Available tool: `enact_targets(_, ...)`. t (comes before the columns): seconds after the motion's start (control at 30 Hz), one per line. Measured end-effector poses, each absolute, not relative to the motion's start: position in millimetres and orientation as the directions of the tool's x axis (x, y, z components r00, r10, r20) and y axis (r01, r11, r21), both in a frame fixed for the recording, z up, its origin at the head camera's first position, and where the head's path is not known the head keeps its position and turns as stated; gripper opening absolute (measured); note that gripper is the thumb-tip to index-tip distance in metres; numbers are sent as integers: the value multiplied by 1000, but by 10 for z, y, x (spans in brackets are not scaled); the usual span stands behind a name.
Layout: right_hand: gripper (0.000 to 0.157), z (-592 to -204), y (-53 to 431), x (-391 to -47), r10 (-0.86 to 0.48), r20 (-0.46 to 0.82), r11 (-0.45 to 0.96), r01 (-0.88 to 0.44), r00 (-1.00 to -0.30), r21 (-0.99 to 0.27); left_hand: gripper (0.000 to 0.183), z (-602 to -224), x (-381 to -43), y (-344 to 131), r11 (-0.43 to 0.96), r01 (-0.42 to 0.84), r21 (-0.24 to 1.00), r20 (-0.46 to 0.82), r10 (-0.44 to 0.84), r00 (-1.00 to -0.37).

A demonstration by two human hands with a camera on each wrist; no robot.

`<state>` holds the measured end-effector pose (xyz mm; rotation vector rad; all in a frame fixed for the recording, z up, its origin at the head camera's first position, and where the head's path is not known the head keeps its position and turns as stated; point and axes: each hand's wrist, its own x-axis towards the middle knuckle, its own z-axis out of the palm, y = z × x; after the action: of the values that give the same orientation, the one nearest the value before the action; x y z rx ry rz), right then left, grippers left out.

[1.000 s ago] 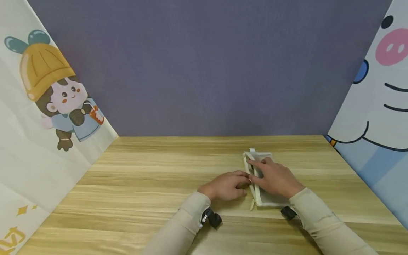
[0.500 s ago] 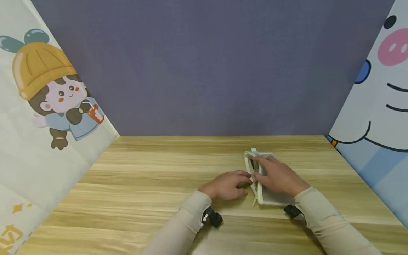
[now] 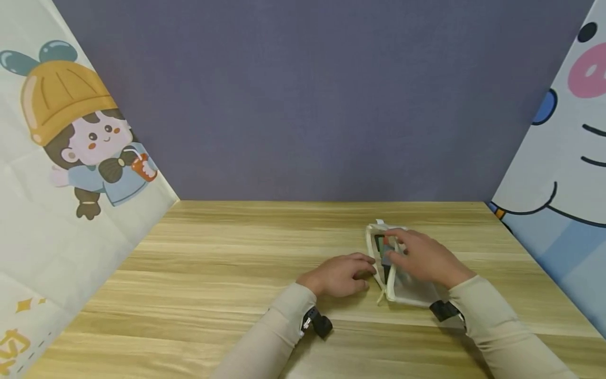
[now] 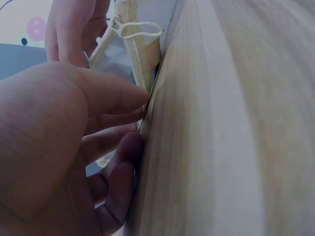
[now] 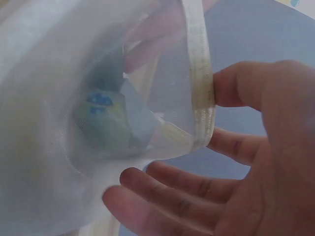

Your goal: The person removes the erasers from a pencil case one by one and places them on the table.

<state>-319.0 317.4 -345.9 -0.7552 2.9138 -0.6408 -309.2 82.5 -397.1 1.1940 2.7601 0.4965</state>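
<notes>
A whitish see-through mesh zip pouch [image 3: 416, 290] lies on the table, its mouth gaping to the left. My right hand [image 3: 428, 258] holds the raised upper zip edge [image 5: 201, 93] between thumb and index finger; the other fingers lie against the mesh. Down at the tabletop, my left hand [image 3: 338, 276] pinches the lower edge of the mouth, its thumb tip right at the fabric in the left wrist view. Inside show dark, grey and red items [image 3: 385, 253], blurred through the mesh, including a greenish one with a blue mark [image 5: 101, 123]. The zip pull [image 4: 142, 30] hangs at the near end.
The wood-grain table [image 3: 227, 252] runs back to a grey-blue panel [image 3: 303, 105]. Cartoon-printed sheets stand at the left [image 3: 28, 210] and right [image 3: 575, 237]. A small black camera [image 3: 322, 325] sits on the left wrist, another [image 3: 444, 310] on the right.
My right hand has moved right, drawing the upper edge back. The mouth gapes wider, and the items inside have come into sight. The left hand has stayed nearly in place.
</notes>
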Motion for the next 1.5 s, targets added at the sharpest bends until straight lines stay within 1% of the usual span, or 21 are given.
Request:
enact_targets(0.13, 54, -3435, 3202, -3195, -464, 35, 812, -441, -885, -383, 36, -3964, -3079, 831, 648, 686, 330, 37, 717, -696)
enact_targets(0.3, 47, -3421, 3251, -3211, -479, 46, 811, -462, -877, -360, 36, -3947, -3061, 837, 653, 683, 327, 40, 712, -701)
enact_targets(0.4, 41, -3413, 3277, -3212, -492, 69, 805, -484, -868, -344, 36, -3940, -3055, 841, 652, 684, 326, 43, 713, -700)
enact_targets(0.5, 38, -3402, 3301, -3209, -505, 95, 797, -506, -858, -330, 36, -3934, -3055, 845, 652, 685, 326, 39, 714, -699)
enact_targets(0.67, 35, -3388, 3292, -3103, -509, 103, 797, -513, -855, -319, 36, -3933, -2976, 802, 643, 694, 324, 27, 727, -686)
enact_targets(0.77, 35, -3390, 3290, -3050, -501, 82, 806, -499, -862, -319, 35, -3930, -2922, 773, 637, 700, 322, 28, 733, -679)
enact_targets(1.03, 42, -3402, 3299, -2883, -484, -8, 826, -454, -875, -334, 34, -3940, -2777, 687, 623, 712, 323, 28, 746, -665)
enact_targets(1.27, 45, -3366, 3265, -2708, -456, -32, 851, -425, -889, -310, 34, -3930, -2656, 576, 601, 730, 324, 25, 766, -642)
enact_targets(1.37, 45, -3374, 3238, -2638, -449, -61, 854, -408, -891, -322, 34, -3935, -2598, 525, 594, 738, 321, 26, 773, -634)
enact_targets(1.5, 43, -3396, 3205, -2548, -446, -88, 844, -386, -891, -371, 33, -3936, -2515, 453, 587, 746, 315, 35, 778, -627)
